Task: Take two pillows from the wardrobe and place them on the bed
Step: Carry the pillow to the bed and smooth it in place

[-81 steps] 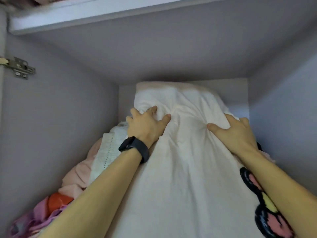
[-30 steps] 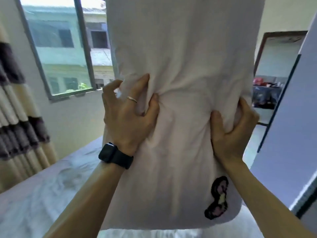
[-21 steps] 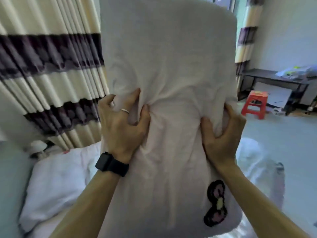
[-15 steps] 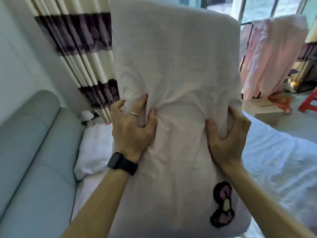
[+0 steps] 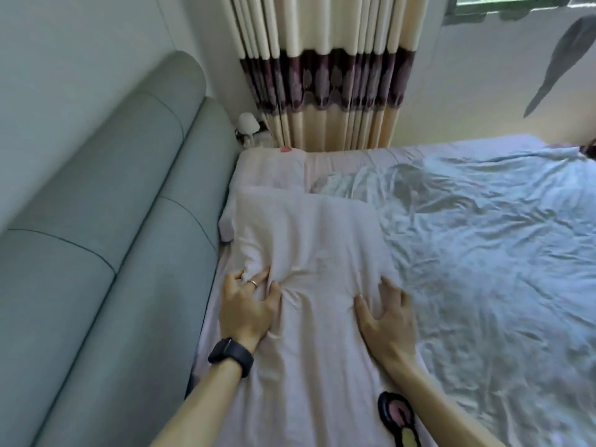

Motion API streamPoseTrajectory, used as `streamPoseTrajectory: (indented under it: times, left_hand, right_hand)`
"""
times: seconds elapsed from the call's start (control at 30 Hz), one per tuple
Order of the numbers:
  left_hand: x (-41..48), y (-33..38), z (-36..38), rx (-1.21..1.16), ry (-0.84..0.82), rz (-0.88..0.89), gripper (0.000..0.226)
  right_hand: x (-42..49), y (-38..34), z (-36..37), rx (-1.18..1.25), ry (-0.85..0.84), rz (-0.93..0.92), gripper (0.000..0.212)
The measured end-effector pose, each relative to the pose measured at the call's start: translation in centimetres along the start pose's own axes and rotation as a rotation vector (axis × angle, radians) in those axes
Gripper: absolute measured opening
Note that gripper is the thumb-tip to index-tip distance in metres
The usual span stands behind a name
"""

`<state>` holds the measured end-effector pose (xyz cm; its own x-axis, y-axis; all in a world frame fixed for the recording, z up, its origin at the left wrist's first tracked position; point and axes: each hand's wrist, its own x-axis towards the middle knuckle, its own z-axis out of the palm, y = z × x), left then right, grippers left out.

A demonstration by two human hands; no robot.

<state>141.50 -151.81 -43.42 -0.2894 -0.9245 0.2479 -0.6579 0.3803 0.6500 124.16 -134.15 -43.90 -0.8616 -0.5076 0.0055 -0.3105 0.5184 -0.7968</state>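
A long pale pink pillow (image 5: 309, 253) with a dark bow patch near its close end lies flat on the bed (image 5: 483, 253), lengthwise beside the headboard. My left hand (image 5: 248, 304) still pinches the fabric on the pillow's left side. On its right side, my right hand (image 5: 387, 314) rests with fingers spread and loosely curled into the cloth. Another pale pillow (image 5: 271, 169) lies further up the bed, partly under the far end of the long one.
A grey-green padded headboard (image 5: 122, 237) runs along the left. Striped cream and purple curtains (image 5: 322, 69) hang at the far side, with a small white lamp (image 5: 248, 124) at their foot. A rumpled light blue sheet covers the bed to the right.
The pillow was pulled from the wardrobe, carried upright to the bed and is now laid flat by the headboard. Both hands have come down with it and the right grip has loosened.
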Motion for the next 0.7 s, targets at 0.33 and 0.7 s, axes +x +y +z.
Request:
streamPoseTrajectory:
  times: [0.33,0.7]
  left_hand:
    - [1.6,-12.9,1.0,0.154,-0.187,-0.277,0.032]
    - [4.2,-19.4,1.1,0.420,-0.316,-0.596,0.055]
  right_hand:
    - [-0.9,0.7,12.5,-0.160,-0.260,0.123,0.063]
    - [1.1,2.1,21.1,-0.317,-0.650,0.120,0.089]
